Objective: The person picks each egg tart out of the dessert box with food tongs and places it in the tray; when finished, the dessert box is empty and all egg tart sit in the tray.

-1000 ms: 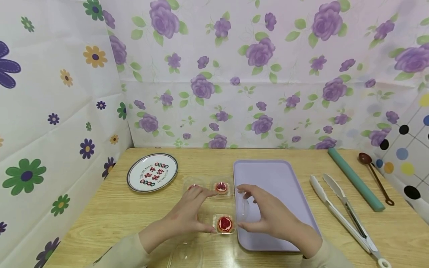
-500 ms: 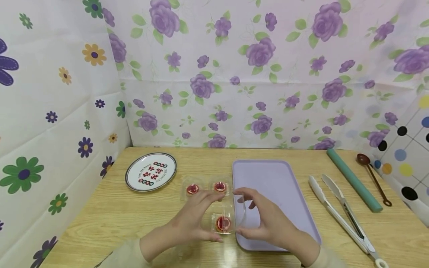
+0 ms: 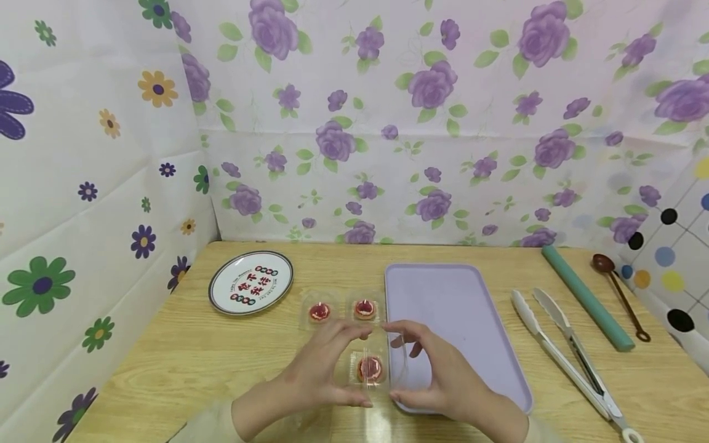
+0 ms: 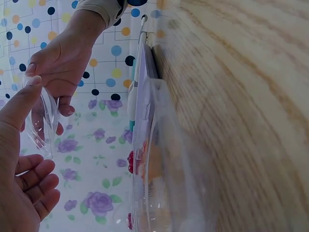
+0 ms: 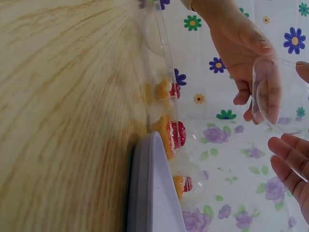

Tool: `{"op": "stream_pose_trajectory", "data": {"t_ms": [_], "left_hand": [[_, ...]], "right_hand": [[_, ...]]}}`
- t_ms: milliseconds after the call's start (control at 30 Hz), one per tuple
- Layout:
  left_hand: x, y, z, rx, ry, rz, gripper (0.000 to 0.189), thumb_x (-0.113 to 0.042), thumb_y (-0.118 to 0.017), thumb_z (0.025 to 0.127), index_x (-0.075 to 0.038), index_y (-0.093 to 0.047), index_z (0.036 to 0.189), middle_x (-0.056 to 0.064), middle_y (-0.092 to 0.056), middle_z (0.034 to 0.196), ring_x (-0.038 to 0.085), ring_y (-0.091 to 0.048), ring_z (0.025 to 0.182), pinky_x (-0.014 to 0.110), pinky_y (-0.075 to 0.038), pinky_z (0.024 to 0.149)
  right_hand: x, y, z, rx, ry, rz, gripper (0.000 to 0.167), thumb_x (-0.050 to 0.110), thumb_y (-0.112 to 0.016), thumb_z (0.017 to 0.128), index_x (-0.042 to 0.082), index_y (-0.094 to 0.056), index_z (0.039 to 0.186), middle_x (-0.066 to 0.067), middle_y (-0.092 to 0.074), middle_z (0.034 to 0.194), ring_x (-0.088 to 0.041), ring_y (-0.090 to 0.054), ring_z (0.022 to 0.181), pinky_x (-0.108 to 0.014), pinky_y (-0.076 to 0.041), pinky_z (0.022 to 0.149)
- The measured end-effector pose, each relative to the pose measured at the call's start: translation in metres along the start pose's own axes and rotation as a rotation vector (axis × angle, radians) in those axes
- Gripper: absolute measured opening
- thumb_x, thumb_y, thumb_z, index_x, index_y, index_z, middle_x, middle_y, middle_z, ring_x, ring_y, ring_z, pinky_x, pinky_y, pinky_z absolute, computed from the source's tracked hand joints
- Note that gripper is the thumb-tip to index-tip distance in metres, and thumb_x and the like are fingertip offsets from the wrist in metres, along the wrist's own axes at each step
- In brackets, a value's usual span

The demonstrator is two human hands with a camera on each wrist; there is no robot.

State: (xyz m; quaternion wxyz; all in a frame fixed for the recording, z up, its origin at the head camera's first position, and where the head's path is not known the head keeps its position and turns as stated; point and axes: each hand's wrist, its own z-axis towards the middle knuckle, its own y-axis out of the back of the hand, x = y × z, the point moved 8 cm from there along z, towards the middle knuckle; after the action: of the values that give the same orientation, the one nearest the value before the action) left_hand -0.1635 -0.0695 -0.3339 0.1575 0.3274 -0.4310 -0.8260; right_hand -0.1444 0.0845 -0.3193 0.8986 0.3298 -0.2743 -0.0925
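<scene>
Clear lid [image 5: 285, 99], one: raised off the table [image 3: 183, 369], spanned between both sets of fingers.
Left hand [image 3: 310, 366]: gripping the lid, thumb to its near edge, fingers to its far edge.
Right hand [image 3: 448, 369]: matching grip, opposite side.
Near tart [image 3: 368, 370], one: in a clear box [image 3: 352, 368], lower than the fingers, not touched.
Left far tart [image 3: 319, 312] and right far tart [image 3: 365, 309]: just beyond the left fingers.
Purple tray [image 3: 432, 289]: below the right fingers.
Handling, as judged: light, even pressure at the rim, since thin plastic may buckle; both hands moving together; lid level; fingertips well above the tart's soft-looking topping.
</scene>
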Motion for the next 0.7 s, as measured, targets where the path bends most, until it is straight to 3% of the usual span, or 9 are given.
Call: {"op": "stream_pose_trajectory", "data": {"t_ms": [167, 400, 700], "left_hand": [[-0.001, -0.004, -0.003, 0.019, 0.011, 0.004, 0.098, -0.056, -0.083, 0.058, -0.014, -0.047, 0.139, 0.000, -0.052, 0.131, 0.015, -0.048, 0.121, 0.039, -0.049, 0.101], [-0.002, -0.006, -0.007, -0.010, -0.025, 0.009, 0.091, -0.052, -0.085, 0.059, -0.012, -0.049, 0.132, 0.000, -0.052, 0.129, 0.016, -0.048, 0.121, 0.039, -0.048, 0.102], [-0.004, -0.004, -0.008, -0.003, -0.011, 0.008, 0.084, -0.048, -0.086, 0.062, -0.010, -0.050, 0.128, -0.001, -0.053, 0.126, 0.015, -0.049, 0.117, 0.037, -0.049, 0.099]], "right_hand": [[0.000, -0.001, -0.004, -0.004, -0.019, 0.024, 0.081, 0.030, -0.082, 0.074, 0.005, -0.039, 0.138, 0.002, -0.054, 0.134, -0.006, -0.059, 0.102, -0.019, -0.049, 0.077], [0.001, -0.003, -0.009, -0.001, -0.043, 0.024, 0.082, 0.028, -0.083, 0.074, 0.005, -0.039, 0.140, 0.001, -0.055, 0.130, -0.005, -0.057, 0.103, -0.018, -0.049, 0.077], [0.007, 0.004, -0.011, -0.018, 0.007, -0.015, 0.084, 0.021, -0.084, 0.071, -0.001, -0.041, 0.140, -0.003, -0.054, 0.133, -0.008, -0.056, 0.103, -0.016, -0.049, 0.074]]}}
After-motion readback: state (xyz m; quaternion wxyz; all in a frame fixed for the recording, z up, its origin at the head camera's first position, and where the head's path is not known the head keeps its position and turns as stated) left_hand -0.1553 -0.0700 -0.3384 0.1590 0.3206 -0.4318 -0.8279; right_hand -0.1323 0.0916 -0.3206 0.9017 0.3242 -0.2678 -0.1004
